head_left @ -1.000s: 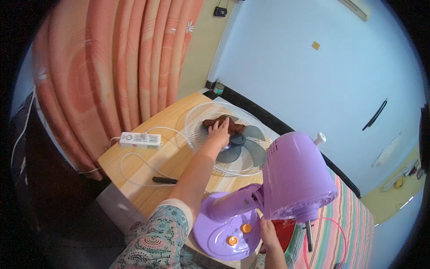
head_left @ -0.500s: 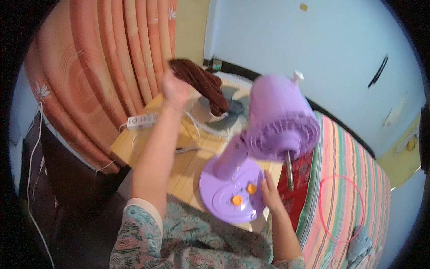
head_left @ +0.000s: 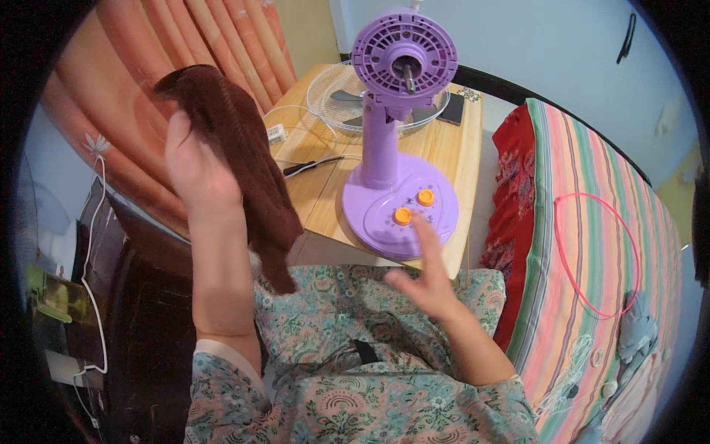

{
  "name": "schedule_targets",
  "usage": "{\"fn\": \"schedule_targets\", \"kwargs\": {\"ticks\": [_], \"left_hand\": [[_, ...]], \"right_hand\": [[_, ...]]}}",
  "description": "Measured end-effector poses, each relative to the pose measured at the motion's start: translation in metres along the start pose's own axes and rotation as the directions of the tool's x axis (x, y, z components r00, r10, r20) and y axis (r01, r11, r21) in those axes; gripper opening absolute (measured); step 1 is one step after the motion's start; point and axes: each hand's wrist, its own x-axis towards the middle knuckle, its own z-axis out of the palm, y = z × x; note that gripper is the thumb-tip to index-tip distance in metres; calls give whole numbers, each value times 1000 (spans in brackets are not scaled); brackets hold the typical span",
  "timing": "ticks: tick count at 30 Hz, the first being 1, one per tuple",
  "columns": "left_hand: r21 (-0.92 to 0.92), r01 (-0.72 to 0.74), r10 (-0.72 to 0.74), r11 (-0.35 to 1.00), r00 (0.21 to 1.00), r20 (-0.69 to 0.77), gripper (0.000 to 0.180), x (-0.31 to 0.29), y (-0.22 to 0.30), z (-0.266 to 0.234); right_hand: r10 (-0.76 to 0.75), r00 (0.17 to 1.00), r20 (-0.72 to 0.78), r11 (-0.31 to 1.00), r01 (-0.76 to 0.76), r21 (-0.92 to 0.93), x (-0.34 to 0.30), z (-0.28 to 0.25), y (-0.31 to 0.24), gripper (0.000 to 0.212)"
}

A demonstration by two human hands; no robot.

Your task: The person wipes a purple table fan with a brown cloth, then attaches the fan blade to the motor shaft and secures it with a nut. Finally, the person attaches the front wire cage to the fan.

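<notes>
From my distant seat I see my left hand [head_left: 203, 174] holding the brown cloth [head_left: 237, 148] at its upper part, and the rest hangs down over the forearm's inner side. One second ago this cloth lay bunched on the fan blades [head_left: 346, 96]; half a second ago it was lifted just above them; now it is well apart from them, to the left of the desk [head_left: 322, 209]. The left fingers are gripping the cloth, but it partly covers them, so I cannot tell how tightly.

My right hand [head_left: 433, 285] has also changed its place: earlier it was at the right edge of the purple fan base [head_left: 362, 211], now it is before the front edge, with fingers spread, the index extended near the front orange knob [head_left: 402, 216]. Whether it touches, I cannot tell. The motor housing [head_left: 370, 55], seen before more from its side, now shows me its slotted front and metal shaft [head_left: 409, 78]. The blades rest in the white wire guard [head_left: 319, 118] behind it.
</notes>
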Motion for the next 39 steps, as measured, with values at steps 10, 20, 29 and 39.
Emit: {"fn": "schedule_targets", "kwargs": {"ticks": [10,20,29,39], "left_hand": [[-54,97,-103,994,988,-111,38,-66,-62,52],[917,-260,-273,303,898,345,15,-122,-157,10],[987,161,9,-13,987,-161,37,-62,-188,-122],[953,257,-155,-159,947,-281,51,-79,-215,-132]], "right_hand": [[335,847,413,-163,-379,911,-14,38,-13,61],[551,833,-44,300,-148,942,13,-39,16,51],[267,963,33,935,-251,-250,95,-30,67,62],[336,941,29,720,-237,-652,130,11,100,105]]}}
